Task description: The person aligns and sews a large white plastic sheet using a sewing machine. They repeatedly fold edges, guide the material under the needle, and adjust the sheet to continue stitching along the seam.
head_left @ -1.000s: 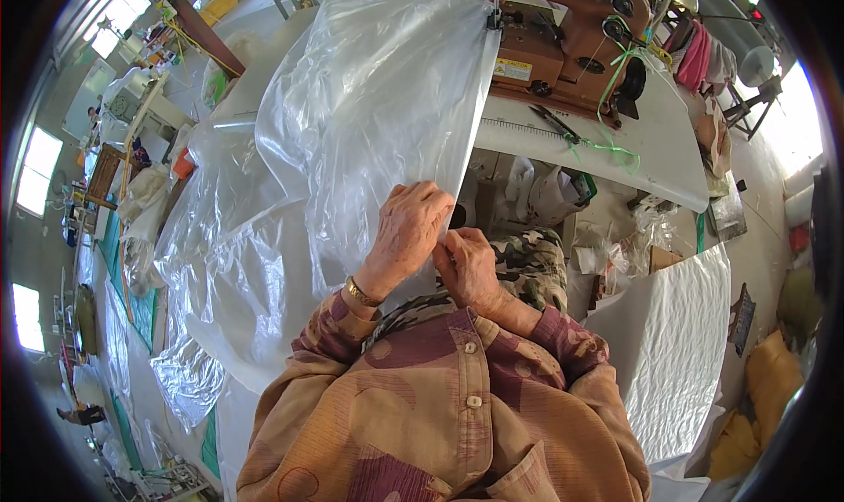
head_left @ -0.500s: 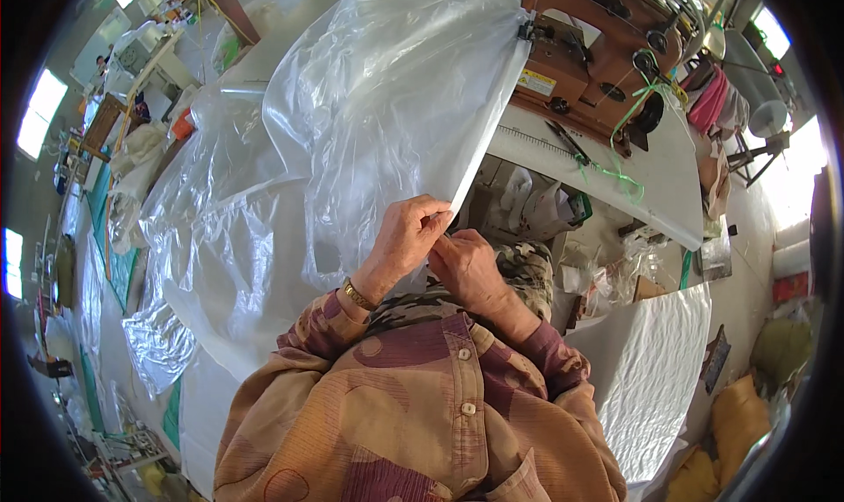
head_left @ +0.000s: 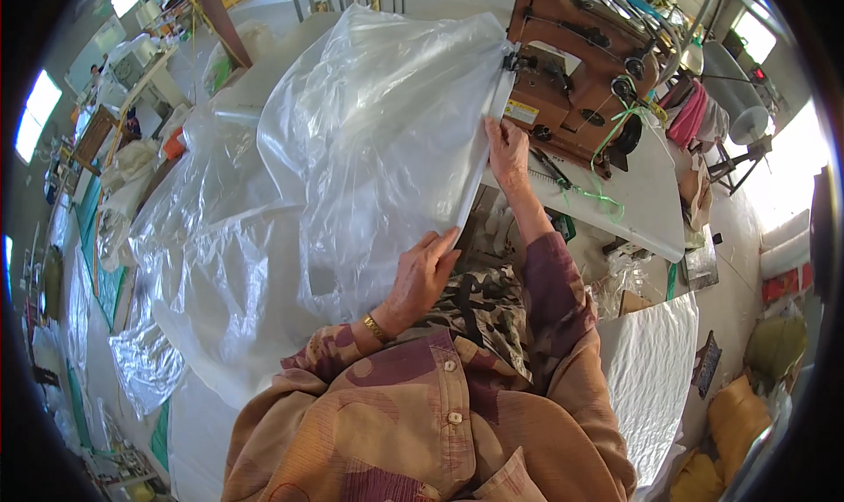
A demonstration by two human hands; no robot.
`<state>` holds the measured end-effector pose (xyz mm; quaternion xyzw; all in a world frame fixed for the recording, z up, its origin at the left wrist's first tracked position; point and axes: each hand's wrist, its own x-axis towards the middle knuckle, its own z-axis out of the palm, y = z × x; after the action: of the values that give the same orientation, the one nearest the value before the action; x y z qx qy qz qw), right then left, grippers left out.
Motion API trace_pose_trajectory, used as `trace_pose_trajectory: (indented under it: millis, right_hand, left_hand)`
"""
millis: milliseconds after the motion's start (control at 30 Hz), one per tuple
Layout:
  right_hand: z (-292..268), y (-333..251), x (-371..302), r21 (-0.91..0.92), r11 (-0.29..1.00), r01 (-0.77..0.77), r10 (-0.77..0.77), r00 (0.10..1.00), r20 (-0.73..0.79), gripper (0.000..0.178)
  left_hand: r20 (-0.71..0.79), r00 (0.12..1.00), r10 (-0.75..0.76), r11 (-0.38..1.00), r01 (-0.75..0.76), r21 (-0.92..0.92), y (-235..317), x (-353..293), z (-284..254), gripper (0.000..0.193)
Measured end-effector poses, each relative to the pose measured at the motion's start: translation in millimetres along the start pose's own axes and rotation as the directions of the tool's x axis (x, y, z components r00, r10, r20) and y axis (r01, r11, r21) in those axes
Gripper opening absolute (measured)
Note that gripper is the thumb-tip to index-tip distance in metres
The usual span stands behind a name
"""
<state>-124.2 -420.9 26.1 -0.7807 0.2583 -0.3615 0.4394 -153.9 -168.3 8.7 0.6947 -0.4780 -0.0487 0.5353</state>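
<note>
A large translucent plastic sheet [head_left: 378, 141] spreads over the table, its folded straight edge running from the brown sewing machine [head_left: 563, 80] down toward my lap. My right hand [head_left: 510, 157] is closed on that edge just below the machine's needle area, fingertips pinching the plastic. Lower down, my left hand [head_left: 418, 278] rests at the near end of the same edge. Its fingers are stretched out against the sheet, and the thumb stands apart from them. The far end of the edge lies at the machine's presser area, where fine detail is too small to make out.
Right of my right hand, a dark slim tool [head_left: 552, 168] and green string [head_left: 602, 205] lie on the white machine table [head_left: 651, 216]. Below it, an open space holds bags. White sheeting [head_left: 655, 370] hangs at my right side. More plastic [head_left: 211, 256] drapes on the left.
My right hand has left my left hand's side and moved up and away along the edge toward the machine. My left hand has shifted slightly down and its fingers have straightened.
</note>
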Motion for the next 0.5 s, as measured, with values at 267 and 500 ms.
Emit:
trace_pose_trajectory:
  millis: [267,500]
  right_hand:
    - [3.0,22.9,15.9,0.018,0.989,0.145,-0.141,0.982,-0.123,0.044]
    - [5.2,27.2,14.5,0.082,0.983,0.167,-0.150,0.972,-0.181,0.044]
  left_hand:
    - [0.069,0.997,0.021,0.998,-0.025,0.059,-20.8,27.3,15.4,0.028]
    - [0.035,0.987,0.154,0.967,-0.158,0.199,-35.5,77.5,26.3,0.025]
